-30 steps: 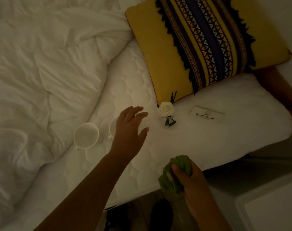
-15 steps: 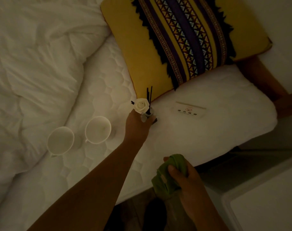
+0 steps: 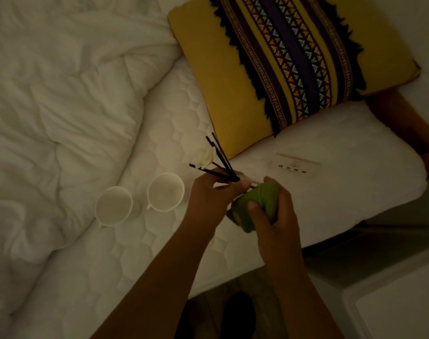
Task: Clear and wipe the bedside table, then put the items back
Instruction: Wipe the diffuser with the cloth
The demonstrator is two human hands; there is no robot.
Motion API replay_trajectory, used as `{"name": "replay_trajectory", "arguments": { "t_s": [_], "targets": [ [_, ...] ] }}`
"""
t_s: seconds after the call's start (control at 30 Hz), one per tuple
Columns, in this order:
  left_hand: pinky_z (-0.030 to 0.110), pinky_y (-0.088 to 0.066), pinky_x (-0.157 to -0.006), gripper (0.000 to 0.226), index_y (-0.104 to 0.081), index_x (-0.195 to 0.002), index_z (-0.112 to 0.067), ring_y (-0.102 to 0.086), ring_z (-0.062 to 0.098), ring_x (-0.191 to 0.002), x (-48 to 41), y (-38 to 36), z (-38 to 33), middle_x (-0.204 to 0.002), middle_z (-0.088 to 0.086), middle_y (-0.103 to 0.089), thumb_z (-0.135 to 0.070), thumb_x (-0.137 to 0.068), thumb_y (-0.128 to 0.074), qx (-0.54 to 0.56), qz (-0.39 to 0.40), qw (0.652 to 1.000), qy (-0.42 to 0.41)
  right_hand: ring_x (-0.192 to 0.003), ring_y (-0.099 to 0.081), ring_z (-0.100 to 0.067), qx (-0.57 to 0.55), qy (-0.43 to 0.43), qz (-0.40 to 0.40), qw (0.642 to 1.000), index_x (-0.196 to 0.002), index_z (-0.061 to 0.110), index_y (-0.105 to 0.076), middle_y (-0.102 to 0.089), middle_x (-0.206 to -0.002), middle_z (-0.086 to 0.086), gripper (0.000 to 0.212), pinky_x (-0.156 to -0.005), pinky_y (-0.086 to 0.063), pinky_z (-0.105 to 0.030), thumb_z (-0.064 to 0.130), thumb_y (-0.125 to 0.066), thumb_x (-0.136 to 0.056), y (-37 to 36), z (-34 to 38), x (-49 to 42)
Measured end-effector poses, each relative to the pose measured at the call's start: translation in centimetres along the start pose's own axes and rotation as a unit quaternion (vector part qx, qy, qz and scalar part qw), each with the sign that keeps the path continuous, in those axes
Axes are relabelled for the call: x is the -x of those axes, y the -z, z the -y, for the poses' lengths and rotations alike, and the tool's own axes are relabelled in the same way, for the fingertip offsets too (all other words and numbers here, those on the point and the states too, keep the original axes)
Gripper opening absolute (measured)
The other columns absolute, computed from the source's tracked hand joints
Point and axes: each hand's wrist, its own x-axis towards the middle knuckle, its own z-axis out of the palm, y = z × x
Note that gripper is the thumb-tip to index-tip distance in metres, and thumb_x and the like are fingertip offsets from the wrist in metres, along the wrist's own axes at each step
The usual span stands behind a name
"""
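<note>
The left hand (image 3: 208,198) pinches the small clear diffuser bottle of black reed sticks (image 3: 226,161) above the white quilted mattress (image 3: 159,253), sticks pointing far-left, base touching the crumpled green cloth (image 3: 256,204) gripped by the right hand (image 3: 275,218).

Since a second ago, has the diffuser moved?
Yes. The diffuser stood on the bed left of the card; now the left hand holds it lifted and tilted, nearer the bed edge than the card, against the cloth.
</note>
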Motion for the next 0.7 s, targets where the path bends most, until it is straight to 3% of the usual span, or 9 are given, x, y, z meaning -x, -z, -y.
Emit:
{"name": "replay_trajectory", "arguments": {
  "t_s": [0.07, 0.13, 0.23, 0.33, 0.5, 0.6, 0.7],
  "targets": [
    [0.016, -0.055, -0.059, 0.011, -0.074, -0.084, -0.027, -0.073, 0.008, -0.078, 0.9, 0.6, -0.7, -0.087, -0.007, -0.075, -0.019, -0.078, -0.078, 0.007, 0.006, 1.000, 0.013, -0.113, -0.053, 0.000, 0.008, 0.017, 0.009, 1.000, -0.139, 0.023, -0.042, -0.052, -0.124, 0.015, 0.054, -0.089, -0.049, -0.014, 0.010, -0.062, -0.090, -0.7, 0.7, 0.3],
    [0.016, -0.054, -0.056, 0.010, -0.073, -0.087, -0.025, -0.073, 0.008, -0.076, 1.3, 0.9, -1.4, -0.086, -0.008, -0.075, -0.020, -0.080, -0.077, 0.014, 0.015, 1.000, 0.020, -0.107, -0.058, -0.007, 0.030, 0.044, 0.005, 0.999, -0.126, 0.025, -0.048, -0.057, -0.115, 0.008, 0.041, -0.087, -0.050, -0.018, 0.010, -0.062, -0.091, -1.0, 1.4, 0.4],
    [0.011, -0.051, -0.059, 0.009, -0.075, -0.088, -0.025, -0.072, 0.006, -0.074, 1.5, 1.1, -2.4, -0.082, -0.009, -0.075, -0.019, -0.081, -0.075, 0.002, 0.023, 1.000, 0.004, -0.089, -0.060, -0.011, 0.049, 0.069, -0.025, 0.996, -0.104, 0.025, -0.050, -0.058, -0.096, 0.001, 0.021, -0.074, -0.049, -0.011, 0.015, -0.064, -0.091, -1.3, 2.2, 0.4],
    [0.010, -0.050, -0.060, 0.012, -0.076, -0.093, -0.016, -0.071, 0.006, -0.073, 1.7, 1.3, -3.3, -0.080, -0.008, -0.075, -0.019, -0.081, -0.075, -0.021, 0.033, 0.999, -0.021, -0.078, -0.059, -0.005, 0.016, 0.070, -0.074, 0.995, -0.100, 0.018, -0.054, -0.058, -0.088, 0.003, 0.011, -0.070, -0.050, -0.013, 0.016, -0.061, -0.093, -1.7, 3.0, 0.3],
    [0.025, -0.057, -0.072, 0.017, -0.074, -0.099, -0.014, -0.070, 0.008, -0.083, 2.0, 2.0, -4.6, -0.088, -0.002, -0.074, -0.023, -0.084, -0.072, -0.129, 0.024, 0.987, -0.088, -0.086, -0.066, -0.008, -0.100, 0.041, -0.106, 0.988, -0.098, 0.035, -0.058, -0.063, -0.093, 0.008, 0.017, -0.073, -0.055, -0.023, 0.019, -0.060, -0.093, -2.7, 3.5, 0.4],
    [0.035, -0.058, -0.081, 0.019, -0.072, -0.102, -0.014, -0.069, 0.009, -0.088, 2.3, 2.2, -5.2, -0.094, 0.000, -0.073, -0.024, -0.086, -0.070, -0.153, 0.060, 0.979, -0.121, -0.088, -0.070, -0.010, -0.194, -0.001, -0.114, 0.974, -0.099, 0.036, -0.066, -0.069, -0.095, 0.007, 0.020, -0.071, -0.055, -0.023, 0.018, -0.061, -0.091, -2.4, 3.8, 0.3],
    [0.039, -0.058, -0.084, 0.022, -0.070, -0.108, -0.013, -0.069, 0.012, -0.091, 2.5, 2.6, -5.8, -0.098, 0.001, -0.072, -0.021, -0.088, -0.067, -0.155, 0.112, 0.973, -0.130, -0.083, -0.071, -0.015, -0.282, -0.048, -0.065, 0.956, -0.092, 0.036, -0.073, -0.074, -0.091, 0.003, 0.023, -0.067, -0.057, -0.026, 0.016, -0.061, -0.091, -1.6, 4.1, 0.2]
  ]
}}
